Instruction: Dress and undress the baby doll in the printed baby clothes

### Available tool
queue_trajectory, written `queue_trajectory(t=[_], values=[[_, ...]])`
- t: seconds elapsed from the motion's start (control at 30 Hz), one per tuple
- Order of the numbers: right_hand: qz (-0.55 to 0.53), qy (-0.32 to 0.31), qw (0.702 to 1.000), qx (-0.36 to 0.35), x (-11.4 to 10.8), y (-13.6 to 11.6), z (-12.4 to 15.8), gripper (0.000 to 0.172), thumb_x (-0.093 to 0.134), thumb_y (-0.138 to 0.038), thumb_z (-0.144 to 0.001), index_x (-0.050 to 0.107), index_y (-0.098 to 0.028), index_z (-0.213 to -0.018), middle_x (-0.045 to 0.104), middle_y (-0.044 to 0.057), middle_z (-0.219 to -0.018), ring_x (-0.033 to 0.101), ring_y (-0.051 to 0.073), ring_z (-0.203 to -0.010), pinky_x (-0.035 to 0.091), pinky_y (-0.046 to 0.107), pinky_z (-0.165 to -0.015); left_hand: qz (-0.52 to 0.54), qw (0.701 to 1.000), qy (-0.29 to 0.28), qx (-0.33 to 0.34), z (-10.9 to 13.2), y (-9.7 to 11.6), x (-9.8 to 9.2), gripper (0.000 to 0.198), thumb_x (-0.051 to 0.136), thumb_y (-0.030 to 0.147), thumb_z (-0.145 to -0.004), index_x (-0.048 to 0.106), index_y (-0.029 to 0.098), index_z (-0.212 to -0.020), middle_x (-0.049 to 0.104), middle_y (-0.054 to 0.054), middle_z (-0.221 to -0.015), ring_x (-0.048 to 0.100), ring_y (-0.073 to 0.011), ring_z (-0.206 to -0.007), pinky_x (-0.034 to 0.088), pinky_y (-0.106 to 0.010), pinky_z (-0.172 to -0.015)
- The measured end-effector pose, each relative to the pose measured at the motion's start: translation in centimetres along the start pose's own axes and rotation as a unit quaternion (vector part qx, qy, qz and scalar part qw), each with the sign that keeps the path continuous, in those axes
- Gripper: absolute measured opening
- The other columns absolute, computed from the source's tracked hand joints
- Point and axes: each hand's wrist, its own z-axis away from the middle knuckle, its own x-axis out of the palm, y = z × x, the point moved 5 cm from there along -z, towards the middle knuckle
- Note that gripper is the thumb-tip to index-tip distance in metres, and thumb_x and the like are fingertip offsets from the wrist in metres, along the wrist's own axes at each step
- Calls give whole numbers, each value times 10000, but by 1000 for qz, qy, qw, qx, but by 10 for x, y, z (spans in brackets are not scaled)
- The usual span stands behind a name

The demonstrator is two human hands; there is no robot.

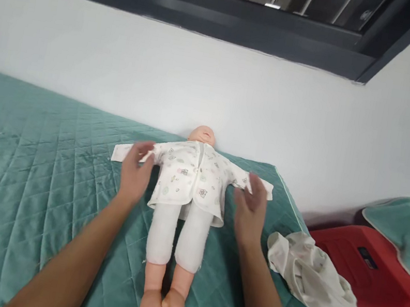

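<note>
White jacket (176,183) on doll (162,235) between left hand (136,171) and right hand (252,211)

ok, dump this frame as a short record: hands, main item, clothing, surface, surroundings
left_hand: blurred, at the picture-left sleeve; grip unclear
right_hand: blurred, at the picture-right sleeve; grip unclear
main_item: doll, on its back, feet toward the camera, head by the wall
clothing: white printed jacket on the doll, sleeves spread outward; feet bare
surface: green quilted cover
right_side: crumpled white cloth near the cover's edge; red object beyond
background: barred window above the wall
</note>
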Motion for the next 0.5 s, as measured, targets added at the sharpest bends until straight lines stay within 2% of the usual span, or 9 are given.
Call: queue_trajectory(t=[0.1, 0.2, 0.27, 0.33, 0.43, 0.5], values=[[78, -143, 983, -87, 17, -29, 36, 505, 592, -305, -895, 459, -304, -1382, 422, 58, -1499, 370, 239, -1401, 303, 490, -1171, -25, 978, -176, 110, 31, 36, 13, 284, 584, 231, -867, 602, 237, -1150, 601, -62, -1233, 534, -223, -1176, 415, -424, -1055], [162, -187, 958, -144, 19, -41, 54, 391, 638, -311, -876, 562, -308, -1260, 469, 70, -1417, 417, 267, -1328, 369, 501, -1109, -87, 941, -280, 171, 55, 53, 15, 357, 667, 256, -813, 616, 258, -1166, 533, -73, -1292, 467, -258, -1202, 374, -458, -1066], [201, -181, 950, -156, 18, -43, 55, 315, 665, -345, -860, 617, -295, -1167, 535, 85, -1284, 489, 279, -1213, 427, 497, -1027, -125, 931, -300, 165, 61, 53, 15, 392, 695, 250, -777, 627, 267, -1162, 509, -75, -1264, 461, -268, -1163, 378, -471, -1034], [213, -177, 947, -162, 20, -44, 54, 258, 661, -357, -868, 637, -276, -1112, 577, 85, -1150, 544, 265, -1094, 461, 465, -953, -156, 930, -295, 153, 63, 52, 15, 373, 696, 237, -761, 641, 270, -1128, 507, -72, -1210, 469, -269, -1116, 380, -480, -996], [190, -185, 950, -165, 26, -46, 53, 148, 599, -318, -915, 653, -249, -1034, 612, 66, -1025, 581, 220, -979, 476, 387, -878, -166, 939, -262, 148, 62, 50, 16, 201, 640, 256, -819, 658, 247, -1019, 537, -65, -1107, 495, -252, -1049, 395, -453, -945], [158, -165, 963, -141, 26, -45, 52, 115, 571, -305, -929, 656, -228, -936, 628, 48, -942, 591, 191, -900, 475, 345, -828, -137, 953, -230, 139, 60, 47, 14, 119, 575, 289, -883, 645, 220, -950, 563, -57, -1015, 523, -226, -987, 419, -408, -905]])
